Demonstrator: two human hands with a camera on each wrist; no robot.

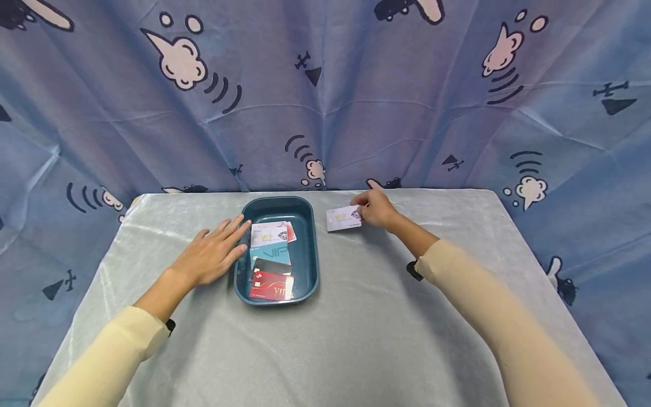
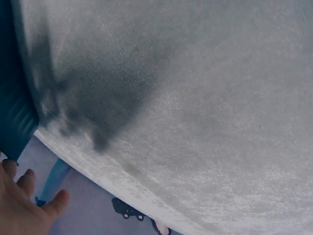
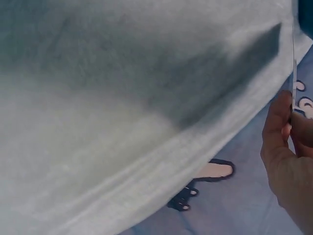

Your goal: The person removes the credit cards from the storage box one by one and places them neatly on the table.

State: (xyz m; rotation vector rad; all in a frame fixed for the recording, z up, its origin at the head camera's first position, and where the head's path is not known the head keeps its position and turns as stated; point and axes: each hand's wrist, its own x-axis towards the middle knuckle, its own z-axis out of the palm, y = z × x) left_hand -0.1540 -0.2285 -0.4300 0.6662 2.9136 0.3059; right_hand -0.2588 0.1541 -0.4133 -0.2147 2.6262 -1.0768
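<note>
My right hand (image 1: 378, 210) pinches a white VIP card (image 1: 343, 218) by its right edge, to the right of a dark teal tray (image 1: 313, 265). In the right wrist view the card (image 3: 294, 73) shows edge-on between thumb and fingers, above the cloth. My left hand (image 1: 211, 253) rests with spread fingers at the tray's left rim, its fingertips touching there. Several cards lie overlapping inside the tray: a white VIP card (image 1: 264, 238), a light blue one (image 1: 269, 253), a black one (image 1: 277, 267) and a red one (image 1: 272, 286) at the front.
A pale grey cloth (image 1: 376, 333) covers the table. Behind its far edge hangs a blue patterned curtain (image 1: 381, 113), which also surrounds both sides. Dark bands show at both wrists.
</note>
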